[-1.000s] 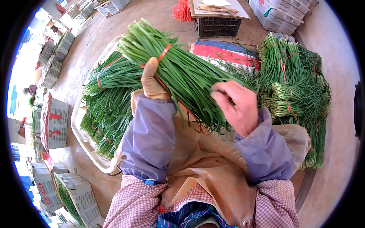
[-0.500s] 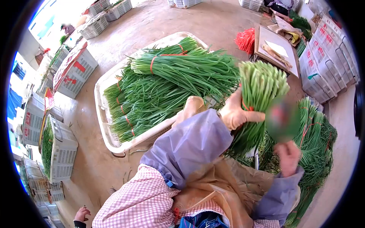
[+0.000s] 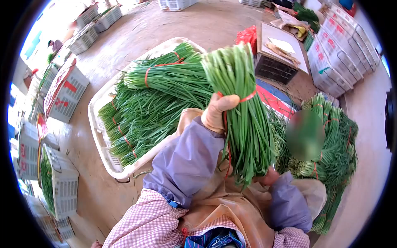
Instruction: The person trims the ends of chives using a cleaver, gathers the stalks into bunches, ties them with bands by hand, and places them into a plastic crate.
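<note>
Currently, in the head view, the left hand (image 3: 217, 112) holds up a bundle of garlic chives (image 3: 246, 124) in front of the body, with the pale stem ends at the top and the leaf tips hanging down. Its fingers are clamped on the stems; the thumb lies across the front, close to the red band (image 3: 249, 96) which goes around the bundle. One red strand (image 3: 228, 161) also hangs along the leaves.

The right hand (image 3: 269, 177) is low, beside the leaf tips and partly hidden by them, so I cannot tell whether its fingers are together or apart, nor whether they grasp something.

To my judgement, the step in hand is the handling of one already banded bundle. The next move would call for a firm left grip near the band, and for keeping the long leaves from bending or tangling.

To the left, a white plastic crate (image 3: 144, 160) contains other banded bundles (image 3: 173, 78); to the right lies a pile of greens (image 3: 339, 136).
</note>
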Demonstrator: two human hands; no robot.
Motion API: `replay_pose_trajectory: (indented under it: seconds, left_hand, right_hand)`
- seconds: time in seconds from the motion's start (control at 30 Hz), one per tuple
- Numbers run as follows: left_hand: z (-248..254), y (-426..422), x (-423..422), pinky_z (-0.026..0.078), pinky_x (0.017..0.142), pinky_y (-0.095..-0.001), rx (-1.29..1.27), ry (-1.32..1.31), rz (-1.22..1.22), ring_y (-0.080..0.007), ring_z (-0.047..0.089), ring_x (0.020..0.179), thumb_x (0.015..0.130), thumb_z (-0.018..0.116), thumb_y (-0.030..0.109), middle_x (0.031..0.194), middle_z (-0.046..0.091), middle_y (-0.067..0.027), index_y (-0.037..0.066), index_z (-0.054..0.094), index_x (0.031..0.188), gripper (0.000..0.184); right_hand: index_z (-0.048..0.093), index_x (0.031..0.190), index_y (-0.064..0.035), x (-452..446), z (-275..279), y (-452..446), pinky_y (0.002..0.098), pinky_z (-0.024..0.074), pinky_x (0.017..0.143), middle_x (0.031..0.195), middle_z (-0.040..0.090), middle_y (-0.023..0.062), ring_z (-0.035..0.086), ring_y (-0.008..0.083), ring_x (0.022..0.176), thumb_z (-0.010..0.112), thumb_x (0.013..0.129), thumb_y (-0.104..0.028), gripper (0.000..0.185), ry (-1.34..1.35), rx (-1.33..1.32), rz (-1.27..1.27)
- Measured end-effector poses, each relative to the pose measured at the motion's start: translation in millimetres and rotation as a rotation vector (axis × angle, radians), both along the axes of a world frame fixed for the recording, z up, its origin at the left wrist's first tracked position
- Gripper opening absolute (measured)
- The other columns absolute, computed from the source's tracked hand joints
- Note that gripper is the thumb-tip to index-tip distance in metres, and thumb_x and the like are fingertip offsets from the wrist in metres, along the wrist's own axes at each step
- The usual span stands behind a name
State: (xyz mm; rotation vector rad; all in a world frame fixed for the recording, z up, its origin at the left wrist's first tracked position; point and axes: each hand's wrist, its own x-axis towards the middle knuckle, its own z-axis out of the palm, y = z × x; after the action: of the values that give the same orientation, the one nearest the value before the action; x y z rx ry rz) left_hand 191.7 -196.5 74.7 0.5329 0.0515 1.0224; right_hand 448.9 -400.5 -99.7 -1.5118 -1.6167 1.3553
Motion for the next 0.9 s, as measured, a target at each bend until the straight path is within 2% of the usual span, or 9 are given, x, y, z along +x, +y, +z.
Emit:
replay_pose_trajectory:
  seconds: [0.1,0.17,0.2,0.27,0.43,0.57,0.73,0.83,0.9]
  left_hand:
    - [1,3,0,0.055,0.094,-0.0444,-0.025,-0.003,0.143,-0.0284,0.066,0.104,0.076,0.078,0.016,0.116,0.066,-0.0146,-0.001,0.053,0.131,0.063]
    - [-5,8,-3,0.055,0.096,-0.0471,-0.081,-0.092,0.064,-0.0310,0.066,0.105,0.078,0.078,0.021,0.118,0.066,-0.0166,-0.001,0.053,0.132,0.063]
    - [-8,11,-7,0.055,0.096,-0.0479,-0.102,-0.091,0.063,-0.0316,0.066,0.106,0.079,0.078,0.025,0.118,0.066,-0.0167,-0.001,0.054,0.132,0.063]
    - [-12,18,-10,0.055,0.095,-0.0491,-0.111,-0.077,0.112,-0.0326,0.066,0.105,0.081,0.077,0.035,0.117,0.068,-0.0165,-0.001,0.058,0.130,0.063]
    - [-30,41,-17,0.058,0.088,-0.0519,-0.157,-0.138,-0.015,-0.0354,0.069,0.097,0.087,0.068,0.047,0.114,0.070,-0.0169,0.004,0.063,0.124,0.057]
    - [-25,40,-14,0.055,0.093,-0.0502,-0.194,0.056,0.153,-0.0340,0.065,0.107,0.089,0.066,0.053,0.125,0.066,-0.0158,0.005,0.061,0.130,0.063]
    - [-25,37,-17,0.046,0.106,-0.0543,0.060,-0.274,-0.126,-0.0346,0.057,0.124,0.083,0.061,0.072,0.138,0.057,-0.0182,0.008,0.051,0.142,0.087]
    - [-9,16,13,0.044,0.108,-0.0547,0.343,-0.026,0.045,-0.0389,0.053,0.127,0.083,0.061,0.073,0.142,0.052,-0.0212,0.008,0.049,0.143,0.089]
    - [-24,29,13,0.047,0.104,-0.0530,0.210,-0.041,0.034,-0.0393,0.055,0.123,0.084,0.064,0.068,0.139,0.055,-0.0200,0.008,0.052,0.140,0.083]
  right_hand:
    - [0.067,0.118,-0.0082,55,40,-2,0.0372,0.0559,0.078,0.092,0.073,0.0132,0.070,0.0277,0.085,0.074,0.082,-0.016,0.037,-0.723,-0.375,-0.138]
    - [0.067,0.112,-0.0059,65,89,-4,0.0413,0.0468,0.055,0.069,0.066,0.0131,0.061,0.0257,0.059,0.068,0.084,-0.013,0.030,-0.819,0.187,-0.374]
    - [0.065,0.113,-0.0026,52,113,3,0.0377,0.0464,0.054,0.068,0.064,0.0104,0.058,0.0184,0.059,0.065,0.086,-0.010,0.028,-0.424,0.304,-0.715]
    - [0.061,0.123,-0.0002,43,151,18,0.0268,0.0477,0.059,0.083,0.069,0.0076,0.058,0.0114,0.063,0.061,0.091,-0.012,0.033,-0.158,0.253,-0.771]
    - [0.028,0.154,-0.0055,28,136,50,0.0362,0.0449,0.102,0.140,0.052,0.0124,0.053,0.0235,0.125,0.061,0.094,-0.021,0.070,0.374,0.373,-0.289]
    - [0.032,0.151,-0.0048,-1,57,40,0.0347,0.0461,0.094,0.134,0.056,0.0114,0.055,0.0211,0.116,0.061,0.094,-0.020,0.066,0.319,-0.162,-0.047]
    - [0.038,0.147,-0.0040,-37,87,29,0.0328,0.0476,0.084,0.126,0.059,0.0100,0.057,0.0182,0.104,0.062,0.093,-0.018,0.061,0.363,-0.341,0.022]
    - [0.041,0.145,-0.0035,-42,102,27,0.0316,0.0484,0.078,0.121,0.062,0.0092,0.059,0.0164,0.097,0.062,0.093,-0.018,0.058,0.361,-0.391,0.036]
    - [0.043,0.144,-0.0031,-42,107,22,0.0309,0.0490,0.074,0.117,0.063,0.0087,0.060,0.0153,0.092,0.062,0.092,-0.017,0.057,0.351,-0.437,0.029]
